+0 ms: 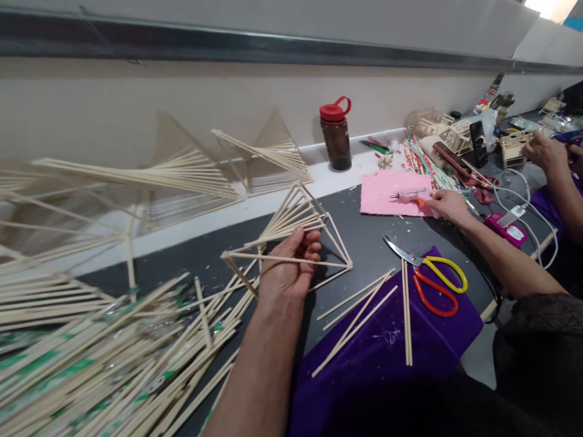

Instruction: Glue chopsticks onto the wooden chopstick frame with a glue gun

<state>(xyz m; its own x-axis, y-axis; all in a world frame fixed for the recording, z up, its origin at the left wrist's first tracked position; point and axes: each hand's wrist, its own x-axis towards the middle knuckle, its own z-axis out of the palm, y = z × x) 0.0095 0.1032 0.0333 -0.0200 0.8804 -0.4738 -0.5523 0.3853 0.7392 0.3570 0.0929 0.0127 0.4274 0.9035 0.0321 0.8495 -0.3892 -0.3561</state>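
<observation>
My left hand is closed around a frame of thin wooden sticks, pinching it between thumb and fingers. The frame has a fan of sticks on its upper side and an open triangular outline. To the right, my right hand has its fingers wrapped on the handle of a glue gun with a clear body and orange trigger. The glue gun's metal tip points left above a pink sheet. Scissors with one yellow and one red handle lie below, beside loose sticks on purple cloth.
Bundled sticks in wrappers cover the left of the table. Finished stick frames lean on the wall. A bottle with a red lid stands behind. Right are a phone, white cables, and another person's hand.
</observation>
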